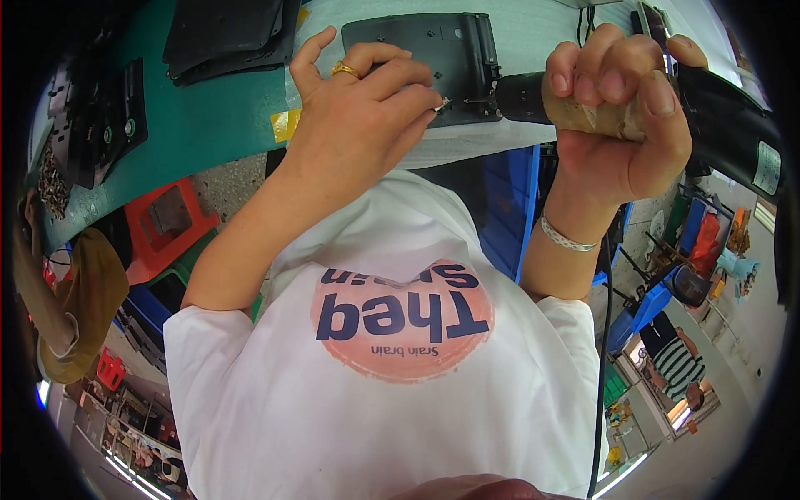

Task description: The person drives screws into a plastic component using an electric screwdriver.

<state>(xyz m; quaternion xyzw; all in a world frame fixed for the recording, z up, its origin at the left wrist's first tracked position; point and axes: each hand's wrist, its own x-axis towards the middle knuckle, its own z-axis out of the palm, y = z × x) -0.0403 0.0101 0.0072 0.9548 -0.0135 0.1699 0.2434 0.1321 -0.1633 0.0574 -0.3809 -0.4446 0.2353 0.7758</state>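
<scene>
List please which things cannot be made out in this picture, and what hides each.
All in the head view:
- Small pale piece at the left hand: too small to identify, partly behind fingertips.
- Black panel: lower left part covered by the left hand.
- Tan wrapping on the black tool: partly covered by the right hand.
- Black tool's far end: lost in the dark right rim.

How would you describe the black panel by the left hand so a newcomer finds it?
Start at the green table, upper left, then find the pale sheet on it. The black panel lies on that sheet, partly hidden by the left hand. Unlike the stacked panels farther left, it lies singly.
</scene>
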